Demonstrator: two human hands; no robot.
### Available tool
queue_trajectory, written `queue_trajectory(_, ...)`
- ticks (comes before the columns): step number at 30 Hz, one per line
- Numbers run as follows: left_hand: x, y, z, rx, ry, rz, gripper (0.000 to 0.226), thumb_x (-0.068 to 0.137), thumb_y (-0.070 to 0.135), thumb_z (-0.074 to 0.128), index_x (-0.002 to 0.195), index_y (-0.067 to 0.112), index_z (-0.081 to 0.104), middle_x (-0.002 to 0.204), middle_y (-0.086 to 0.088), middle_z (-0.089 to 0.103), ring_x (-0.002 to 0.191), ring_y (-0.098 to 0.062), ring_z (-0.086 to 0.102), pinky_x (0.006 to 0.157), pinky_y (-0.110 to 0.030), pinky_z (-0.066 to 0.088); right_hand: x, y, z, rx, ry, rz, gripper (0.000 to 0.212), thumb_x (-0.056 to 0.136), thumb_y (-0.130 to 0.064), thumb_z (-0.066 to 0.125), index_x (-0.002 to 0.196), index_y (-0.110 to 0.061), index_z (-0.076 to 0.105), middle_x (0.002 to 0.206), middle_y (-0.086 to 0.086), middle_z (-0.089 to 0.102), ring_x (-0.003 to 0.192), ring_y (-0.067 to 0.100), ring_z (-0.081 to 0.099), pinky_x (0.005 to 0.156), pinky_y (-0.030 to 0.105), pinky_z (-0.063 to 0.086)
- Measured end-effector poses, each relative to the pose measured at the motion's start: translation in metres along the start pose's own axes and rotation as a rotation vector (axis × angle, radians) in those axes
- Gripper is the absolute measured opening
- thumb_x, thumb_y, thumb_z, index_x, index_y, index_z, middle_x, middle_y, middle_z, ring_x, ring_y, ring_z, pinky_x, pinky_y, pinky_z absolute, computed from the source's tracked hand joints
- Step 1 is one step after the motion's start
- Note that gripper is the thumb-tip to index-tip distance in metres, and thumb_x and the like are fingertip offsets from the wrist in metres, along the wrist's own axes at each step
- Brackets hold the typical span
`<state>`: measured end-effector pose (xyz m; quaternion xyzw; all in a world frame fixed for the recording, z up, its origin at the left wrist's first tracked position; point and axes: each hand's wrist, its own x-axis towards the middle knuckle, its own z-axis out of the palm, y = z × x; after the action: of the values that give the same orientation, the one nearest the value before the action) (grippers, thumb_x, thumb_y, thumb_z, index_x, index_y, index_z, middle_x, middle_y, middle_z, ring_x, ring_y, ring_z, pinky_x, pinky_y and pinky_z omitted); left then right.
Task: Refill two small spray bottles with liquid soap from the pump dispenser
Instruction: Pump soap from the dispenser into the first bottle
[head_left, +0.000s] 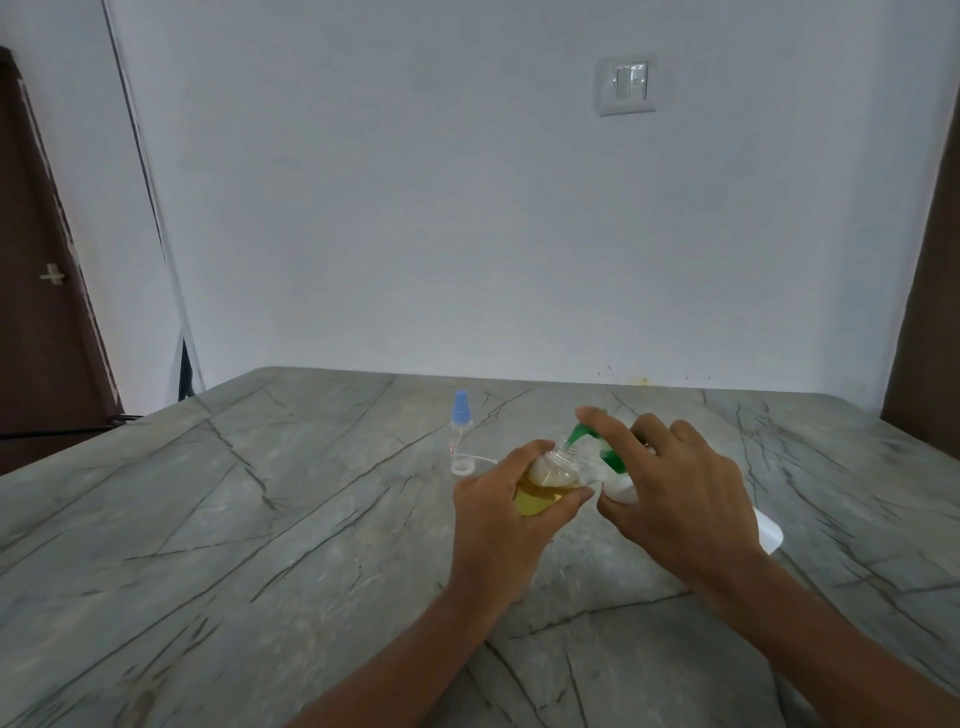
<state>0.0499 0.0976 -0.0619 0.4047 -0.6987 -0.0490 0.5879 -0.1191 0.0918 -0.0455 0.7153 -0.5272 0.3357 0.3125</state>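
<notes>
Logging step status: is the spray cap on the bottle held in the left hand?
No, the left hand grips the small bottle with its neck open under the green nozzle of the pump dispenser.

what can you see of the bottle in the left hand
The bottle is small, clear plastic, with a rounded shoulder and a threaded neck, uncapped. Yellow liquid fills its lower part. The left hand grips its body, thumb and fingers curled round it, tilting the neck up and right to meet the green spout of the dispenser. Its base is hidden.
</notes>
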Motion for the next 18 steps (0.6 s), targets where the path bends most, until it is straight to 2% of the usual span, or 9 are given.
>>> queue_trajectory(2, -0.0009, -0.0007, 0.0005, -0.012, -0.017, 0.003, 0.053, 0.067, 0.052, 0.073, 0.111, 0.025, 0.064, 0.092, 0.028, 0.060, 0.088, 0.010, 0.059, 0.069, -0.001, 0.044, -0.0003, 0.0010, 0.0008, 0.014, -0.006, 0.008, 0.092, 0.053, -0.039, 0.090, 0.131, -0.034, 0.043, 0.087, 0.002, 0.064, 0.068, 0.022, 0.057, 0.046, 0.029, 0.045)
queue_trajectory(6, -0.0017, -0.0030, 0.0015, -0.006, -0.043, 0.015, 0.051, 0.068, 0.048, 0.078, 0.111, 0.024, 0.065, 0.094, 0.015, 0.070, 0.081, 0.004, 0.063, 0.069, -0.007, 0.050, -0.0008, 0.0016, 0.0012, 0.034, -0.032, 0.021, 0.088, 0.055, -0.044, 0.089, 0.129, -0.035, 0.042, 0.090, 0.000, 0.064, 0.071, 0.021, 0.057, 0.048, 0.030, 0.049)
queue_trajectory(10, -0.0006, -0.0020, -0.0004, 0.011, -0.030, 0.005, 0.053, 0.067, 0.052, 0.073, 0.112, 0.025, 0.064, 0.092, 0.024, 0.062, 0.086, 0.010, 0.059, 0.071, 0.000, 0.042, -0.0009, -0.0012, -0.0016, 0.019, -0.009, 0.018, 0.089, 0.055, -0.039, 0.088, 0.132, -0.033, 0.043, 0.089, 0.000, 0.065, 0.070, 0.021, 0.057, 0.047, 0.029, 0.045)
queue_trajectory(14, 0.0006, -0.0046, -0.0007, 0.030, -0.022, -0.010, 0.053, 0.068, 0.054, 0.072, 0.113, 0.028, 0.062, 0.093, 0.024, 0.062, 0.084, 0.006, 0.060, 0.070, -0.002, 0.045, -0.0005, -0.0015, -0.0014, -0.005, -0.022, 0.003, 0.097, 0.058, -0.041, 0.087, 0.140, -0.035, 0.037, 0.093, 0.001, 0.066, 0.072, 0.023, 0.060, 0.046, 0.031, 0.048)
queue_trajectory(18, 0.0009, -0.0044, -0.0006, 0.036, -0.008, -0.009, 0.053, 0.068, 0.055, 0.071, 0.113, 0.029, 0.061, 0.092, 0.030, 0.056, 0.090, 0.010, 0.057, 0.070, 0.000, 0.043, -0.0002, 0.0007, -0.0002, -0.006, -0.037, -0.004, 0.106, 0.055, -0.041, 0.089, 0.145, -0.037, 0.033, 0.101, 0.003, 0.067, 0.075, 0.026, 0.063, 0.047, 0.034, 0.051)
